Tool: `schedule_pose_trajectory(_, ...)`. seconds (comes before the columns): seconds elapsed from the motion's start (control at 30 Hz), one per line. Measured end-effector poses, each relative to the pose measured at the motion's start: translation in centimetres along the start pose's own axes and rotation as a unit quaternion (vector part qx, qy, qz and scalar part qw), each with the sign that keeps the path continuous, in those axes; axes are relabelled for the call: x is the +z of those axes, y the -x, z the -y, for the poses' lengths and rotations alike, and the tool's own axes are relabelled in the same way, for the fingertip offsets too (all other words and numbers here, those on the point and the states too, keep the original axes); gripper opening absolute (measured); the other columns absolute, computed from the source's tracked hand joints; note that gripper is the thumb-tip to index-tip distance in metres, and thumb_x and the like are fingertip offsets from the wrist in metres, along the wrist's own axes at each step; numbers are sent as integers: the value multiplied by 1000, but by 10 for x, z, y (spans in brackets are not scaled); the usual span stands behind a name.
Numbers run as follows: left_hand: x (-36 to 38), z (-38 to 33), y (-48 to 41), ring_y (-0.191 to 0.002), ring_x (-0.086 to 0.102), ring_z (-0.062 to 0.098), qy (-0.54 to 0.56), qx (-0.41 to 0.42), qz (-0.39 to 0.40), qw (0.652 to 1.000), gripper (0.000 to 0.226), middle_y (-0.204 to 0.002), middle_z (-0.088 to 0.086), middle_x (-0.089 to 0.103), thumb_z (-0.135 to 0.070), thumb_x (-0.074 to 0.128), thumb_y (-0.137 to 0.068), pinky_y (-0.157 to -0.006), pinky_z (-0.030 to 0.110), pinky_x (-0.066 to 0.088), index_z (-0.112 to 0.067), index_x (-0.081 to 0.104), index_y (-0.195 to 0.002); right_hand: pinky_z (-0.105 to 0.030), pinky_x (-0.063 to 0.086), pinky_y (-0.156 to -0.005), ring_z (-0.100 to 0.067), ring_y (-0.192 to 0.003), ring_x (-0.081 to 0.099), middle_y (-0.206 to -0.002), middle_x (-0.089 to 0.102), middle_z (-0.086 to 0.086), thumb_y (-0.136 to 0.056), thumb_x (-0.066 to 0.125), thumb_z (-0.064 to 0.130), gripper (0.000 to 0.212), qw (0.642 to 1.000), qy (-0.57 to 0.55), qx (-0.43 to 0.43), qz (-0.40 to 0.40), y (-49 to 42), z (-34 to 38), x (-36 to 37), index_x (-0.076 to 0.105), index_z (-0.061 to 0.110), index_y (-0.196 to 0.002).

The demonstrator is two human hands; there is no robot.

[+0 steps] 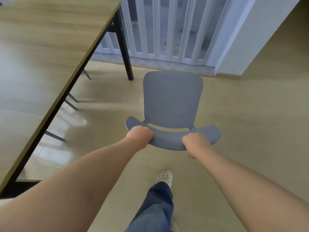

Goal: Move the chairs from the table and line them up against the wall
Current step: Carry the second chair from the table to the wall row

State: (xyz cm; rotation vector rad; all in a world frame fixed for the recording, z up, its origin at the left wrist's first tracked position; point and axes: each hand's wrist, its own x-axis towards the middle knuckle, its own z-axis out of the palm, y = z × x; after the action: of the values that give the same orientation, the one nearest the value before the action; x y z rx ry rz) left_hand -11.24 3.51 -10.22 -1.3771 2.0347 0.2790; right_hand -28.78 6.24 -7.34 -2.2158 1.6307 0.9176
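A grey-blue chair (173, 101) stands in front of me on the light floor, seat pointing away, its curved backrest nearest to me. My left hand (140, 135) grips the backrest's top edge on the left side. My right hand (194, 141) grips the same edge on the right side. The chair's legs are hidden under the seat. The wooden table (41, 47) with black legs lies to the left, apart from the chair.
Thin metal legs of other chairs (71, 102) show under the table's right edge. White folding doors (167, 30) stand straight ahead, and a white wall (250, 39) runs off to the right. My leg and white shoe (164, 178) are below the chair.
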Motion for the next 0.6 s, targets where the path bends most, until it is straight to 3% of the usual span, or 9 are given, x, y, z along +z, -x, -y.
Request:
schedule_pose_trajectory(0.13,21,-24,44,-110,63,29,-55,72,-26,996,37,-122,8,65,1,46,-91,-77,31,46,-15,62,-121,-35,48,-92,-27,-124,56,-132,60,-13,-92,47,-2,35,999,-25,29,-6,55,20,33,58,2,-124)
schedule_pose_trajectory(0.53,93,-5,130,-115,60,29,-150,204,-60,966,46,-125,9,61,6,44,-89,-87,33,48,-17,58,-127,-33,49,-87,-29,-119,58,-127,62,-13,-91,49,0,32,981,-112,154,34,152,147,78,60,4,-120)
schedule_pose_trajectory(0.6,107,9,140,-113,61,30,-170,222,-64,958,41,-123,11,62,7,44,-89,-86,33,49,-13,59,-122,-34,47,-78,-29,-118,59,-125,63,-13,-91,49,0,31,976,-135,167,38,159,176,79,60,3,-120)
